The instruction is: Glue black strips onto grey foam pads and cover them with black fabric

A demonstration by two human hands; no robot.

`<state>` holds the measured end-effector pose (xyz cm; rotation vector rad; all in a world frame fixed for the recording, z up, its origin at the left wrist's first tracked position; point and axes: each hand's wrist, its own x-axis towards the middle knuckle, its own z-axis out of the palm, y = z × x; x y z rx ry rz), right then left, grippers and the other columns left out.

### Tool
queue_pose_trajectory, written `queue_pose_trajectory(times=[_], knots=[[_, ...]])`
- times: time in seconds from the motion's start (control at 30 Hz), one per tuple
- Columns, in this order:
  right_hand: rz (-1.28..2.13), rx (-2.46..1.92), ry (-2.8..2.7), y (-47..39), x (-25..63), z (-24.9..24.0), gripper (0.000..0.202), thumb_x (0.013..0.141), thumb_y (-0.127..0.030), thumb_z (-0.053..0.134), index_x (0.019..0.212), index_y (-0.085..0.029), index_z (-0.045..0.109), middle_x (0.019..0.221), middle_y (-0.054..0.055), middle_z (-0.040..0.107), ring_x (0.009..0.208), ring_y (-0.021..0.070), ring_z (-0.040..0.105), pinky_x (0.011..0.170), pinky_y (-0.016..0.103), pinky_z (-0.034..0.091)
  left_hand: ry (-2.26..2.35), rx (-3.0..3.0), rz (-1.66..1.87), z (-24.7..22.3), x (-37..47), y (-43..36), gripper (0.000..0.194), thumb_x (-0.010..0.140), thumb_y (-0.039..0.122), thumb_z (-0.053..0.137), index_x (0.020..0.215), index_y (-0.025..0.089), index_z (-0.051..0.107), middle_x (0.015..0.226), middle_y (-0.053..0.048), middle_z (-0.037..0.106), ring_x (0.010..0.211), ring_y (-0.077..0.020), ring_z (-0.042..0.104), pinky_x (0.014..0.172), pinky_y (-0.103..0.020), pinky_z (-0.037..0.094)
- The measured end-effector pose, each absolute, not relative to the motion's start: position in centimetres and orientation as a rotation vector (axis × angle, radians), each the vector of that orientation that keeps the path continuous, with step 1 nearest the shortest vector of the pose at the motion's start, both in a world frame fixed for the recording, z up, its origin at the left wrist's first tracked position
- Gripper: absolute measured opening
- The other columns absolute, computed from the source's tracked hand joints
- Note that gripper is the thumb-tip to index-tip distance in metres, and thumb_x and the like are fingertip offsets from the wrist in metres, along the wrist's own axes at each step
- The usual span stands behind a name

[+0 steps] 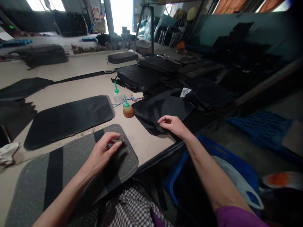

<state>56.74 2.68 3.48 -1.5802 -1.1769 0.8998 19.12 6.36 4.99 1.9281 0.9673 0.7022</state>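
My right hand (172, 125) pinches the near edge of a black fabric piece (163, 105) at the right of the table. Over a grey board with rounded corners (79, 149), my left hand (106, 148) hovers with its fingers curved and thumb apart, nothing in it. Dark strips (54, 167) cross that board. Beyond it lies a black rounded panel (71, 118). Two squeeze bottles with green nozzles stand between the panel and the fabric: one whitish bottle (117, 96) and one with amber contents (128, 111).
Stacks of black fabric pieces (139, 77) cover the table's far right. A blue crate (175, 186) with a white plastic bag (236, 176) sits below the table at right. A crumpled white cloth (8, 153) lies at the left edge. A metal frame (151, 31) rises behind.
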Motion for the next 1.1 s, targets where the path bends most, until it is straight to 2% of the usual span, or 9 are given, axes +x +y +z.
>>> queue_pose_trajectory(times=[0.13,0.23,0.33,0.4,0.53,0.63,0.77,1.0,1.1], knots=[[0.839,-1.56,-1.162,1.6,56.0,3.4,0.031,0.069,-0.04,0.079,0.087,-0.015,0.071,0.076,0.0,0.064,0.068,0.0118,0.055,0.064,0.024,0.043,0.893,1.698,0.664,4.1,22.3,6.5,0.036,0.092,0.043,0.068,0.123,0.025,0.066,0.123,-0.008,0.069,0.108,-0.0213,0.067,0.1,-0.037,0.051],[0.924,-1.545,-1.202,0.8,56.0,3.7,0.035,0.069,-0.043,0.083,0.086,-0.015,0.071,0.075,0.001,0.064,0.068,0.0134,0.057,0.063,0.025,0.045,0.824,1.575,0.681,3.7,24.1,7.2,0.036,0.09,0.043,0.071,0.119,0.023,0.068,0.123,-0.01,0.07,0.114,-0.0222,0.067,0.103,-0.036,0.05],[0.992,-1.523,-1.227,-0.1,55.2,4.5,0.036,0.069,-0.044,0.084,0.086,-0.015,0.07,0.076,0.002,0.065,0.068,0.0132,0.058,0.063,0.025,0.046,0.793,1.41,0.616,3.9,25.6,7.1,0.041,0.088,0.047,0.074,0.119,0.02,0.068,0.122,-0.013,0.071,0.112,-0.0233,0.069,0.099,-0.036,0.052],[1.046,-1.507,-1.24,-0.8,53.7,5.0,0.036,0.071,-0.044,0.084,0.088,-0.016,0.07,0.075,0.001,0.064,0.065,0.0125,0.057,0.06,0.024,0.045,0.798,1.238,0.571,4.3,26.7,6.4,0.048,0.087,0.051,0.075,0.12,0.018,0.067,0.122,-0.014,0.071,0.109,-0.0238,0.07,0.094,-0.035,0.055],[1.171,-1.398,-1.314,-2.6,49.1,5.6,0.026,0.079,-0.038,0.078,0.092,-0.016,0.069,0.078,0.001,0.066,0.069,0.0125,0.059,0.064,0.023,0.047,0.76,0.81,0.514,4.9,28.0,4.5,0.049,0.084,0.058,0.076,0.107,0.015,0.067,0.113,-0.014,0.072,0.099,-0.0225,0.073,0.089,-0.036,0.058],[1.239,-1.31,-1.372,-3.8,46.0,5.8,0.017,0.084,-0.031,0.074,0.091,-0.017,0.069,0.082,0.001,0.068,0.074,0.013,0.061,0.069,0.024,0.05,0.817,0.719,0.562,5.0,27.8,3.2,0.049,0.08,0.05,0.083,0.114,0.018,0.066,0.112,-0.011,0.073,0.087,-0.0195,0.074,0.083,-0.034,0.06],[1.27,-1.18,-1.336,-4.7,44.5,5.9,0.014,0.085,-0.029,0.075,0.089,-0.017,0.069,0.085,0.001,0.068,0.075,0.0123,0.061,0.071,0.024,0.05,0.875,0.71,0.615,5.2,26.9,2.3,0.052,0.079,0.043,0.085,0.123,0.022,0.064,0.114,-0.009,0.074,0.086,-0.0195,0.074,0.074,-0.028,0.059],[1.216,-1.231,-1.343,-3.8,45.3,5.4,0.022,0.085,-0.038,0.078,0.09,-0.017,0.07,0.086,0.002,0.069,0.077,0.0143,0.064,0.075,0.026,0.052,0.829,0.692,0.682,4.5,28.8,3.2,0.043,0.071,0.038,0.089,0.103,0.017,0.069,0.087,-0.003,0.074,0.061,-0.0112,0.065,0.055,-0.021,0.05],[0.976,-1.318,-1.476,-4.1,46.3,5.3,0.018,0.091,-0.036,0.072,0.1,-0.019,0.073,0.098,0.004,0.073,0.091,0.0181,0.068,0.085,0.03,0.054,0.809,0.643,0.757,4.2,30.5,4.0,0.038,0.073,0.035,0.087,0.1,0.017,0.067,0.087,-0.003,0.074,0.064,-0.0129,0.067,0.059,-0.023,0.053]])
